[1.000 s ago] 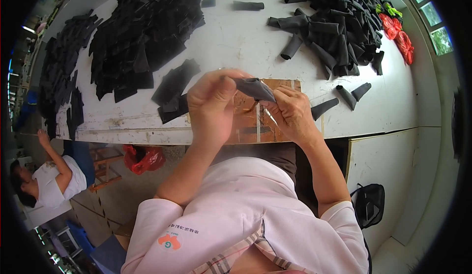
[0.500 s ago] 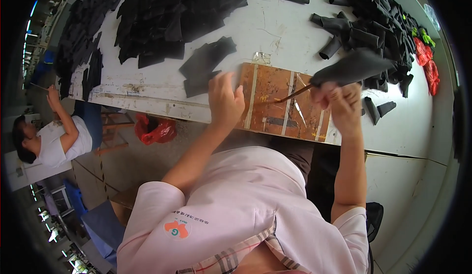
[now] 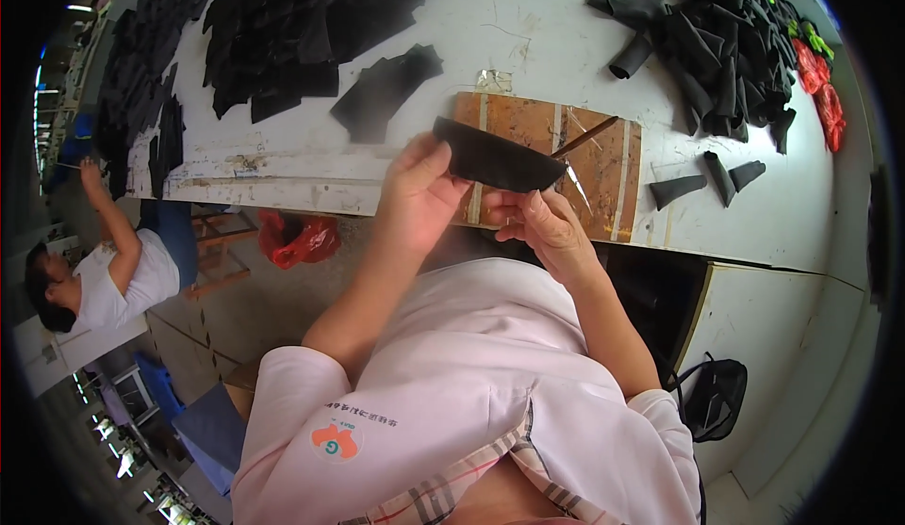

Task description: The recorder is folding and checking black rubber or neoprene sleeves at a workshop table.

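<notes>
A: Head view: what changed?

B: The black fabric piece (image 3: 495, 159) was up at the right half a second ago; now both hands share it over the wooden board (image 3: 603, 172) at the bench (image 3: 471, 16) edge.

A: Fingers?

B: Left hand (image 3: 419, 195) and right hand (image 3: 542, 223) are clamped on it; the brush (image 3: 586, 136) lies behind, so handling looks to have resumed.

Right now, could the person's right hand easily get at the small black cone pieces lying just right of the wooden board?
Probably yes: the cone pieces lie in the open near the right hand, with bare table between. But that hand is busy holding the black piece.
</notes>
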Demonstrator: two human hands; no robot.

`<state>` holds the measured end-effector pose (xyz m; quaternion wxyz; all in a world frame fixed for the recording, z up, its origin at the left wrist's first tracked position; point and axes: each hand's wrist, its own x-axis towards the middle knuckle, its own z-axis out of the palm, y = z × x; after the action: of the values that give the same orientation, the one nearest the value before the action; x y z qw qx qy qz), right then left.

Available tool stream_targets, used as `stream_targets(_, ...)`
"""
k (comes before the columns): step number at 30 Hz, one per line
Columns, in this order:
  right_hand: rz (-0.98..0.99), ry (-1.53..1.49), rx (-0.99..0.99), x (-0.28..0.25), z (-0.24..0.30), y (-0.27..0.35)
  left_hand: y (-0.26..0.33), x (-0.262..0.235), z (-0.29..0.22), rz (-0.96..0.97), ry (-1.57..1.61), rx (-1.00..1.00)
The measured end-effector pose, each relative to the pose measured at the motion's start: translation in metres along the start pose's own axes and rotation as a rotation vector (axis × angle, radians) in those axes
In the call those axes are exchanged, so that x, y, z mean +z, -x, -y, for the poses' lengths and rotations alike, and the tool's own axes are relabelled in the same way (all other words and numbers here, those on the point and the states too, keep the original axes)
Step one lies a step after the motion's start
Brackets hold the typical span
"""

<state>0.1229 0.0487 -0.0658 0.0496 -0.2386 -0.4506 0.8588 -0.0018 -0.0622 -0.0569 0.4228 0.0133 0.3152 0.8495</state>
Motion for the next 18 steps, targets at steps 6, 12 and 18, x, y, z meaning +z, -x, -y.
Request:
stream_targets(6,-0.102,-0.243,-0.143,0.007,-0.005,-0.001,0.035,0.011,0.029,-0.115,0.15,-0.135)
stream_targets(12,-0.316,0.032,-0.318,0.014,-0.003,0.001,0.037,0.003,0.04,-0.423,-0.319,-0.207)
stream_targets(18,-0.443,0.876,-0.704,0.003,0.001,-0.002,0.047,0.022,0.034,-0.245,-0.743,0.122)
